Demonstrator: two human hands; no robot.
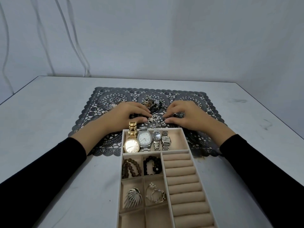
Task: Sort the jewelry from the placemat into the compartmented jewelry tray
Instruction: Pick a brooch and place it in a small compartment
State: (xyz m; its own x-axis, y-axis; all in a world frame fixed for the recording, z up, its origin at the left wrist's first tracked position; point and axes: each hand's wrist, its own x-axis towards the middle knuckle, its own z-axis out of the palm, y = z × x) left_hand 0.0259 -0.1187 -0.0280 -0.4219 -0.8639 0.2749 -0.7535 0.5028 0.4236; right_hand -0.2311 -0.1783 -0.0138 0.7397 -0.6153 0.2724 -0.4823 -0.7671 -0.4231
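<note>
A beige compartmented jewelry tray (pixel 185 134) lies near me, its far end on the dark lace placemat (pixel 194 97). Its top compartment holds several watches, a gold watch (pixel 131 145) at the left. Smaller compartments hold brown beads (pixel 130 168), black beads (pixel 152 165), a silver brooch (pixel 134 199) and bangles (pixel 156 194). The ring rolls (pixel 182 180) at the right hold nothing. On the placemat, a pearl and silver piece (pixel 155 120) lies between my hands. My left hand (pixel 125 114) and my right hand (pixel 187 116) pinch it at either end.
A tangle of chains (pixel 153 102) lies behind my hands, and several hoops and rings (pixel 105 106) sit on the placemat's left part. The grey table (pixel 49 129) ends at a wall behind, where cables hang at the left.
</note>
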